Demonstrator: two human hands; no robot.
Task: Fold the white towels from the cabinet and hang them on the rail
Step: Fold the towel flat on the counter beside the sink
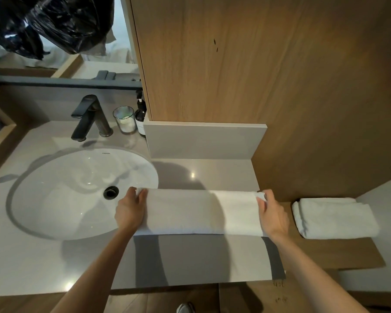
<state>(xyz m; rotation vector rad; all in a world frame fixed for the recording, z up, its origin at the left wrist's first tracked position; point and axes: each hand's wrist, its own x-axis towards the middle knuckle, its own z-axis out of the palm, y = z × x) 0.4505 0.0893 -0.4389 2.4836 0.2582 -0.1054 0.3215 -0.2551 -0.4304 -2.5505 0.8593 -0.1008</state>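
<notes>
Over the grey counter (41, 263), the left hand (129, 213) and right hand (273, 214) pinch the ends of the white towel (201, 213); keeping them level and taut should fold it straight.

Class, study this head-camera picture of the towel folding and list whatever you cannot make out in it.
Rail: not in the head view; somewhere beyond the frame.
Fingertips of the left hand and right hand: head view, curled into the ends of the towel.
Pump bottle label: head view, too small, partly behind the grey panel.
Shoe: head view, cut off by the bottom edge.
</notes>
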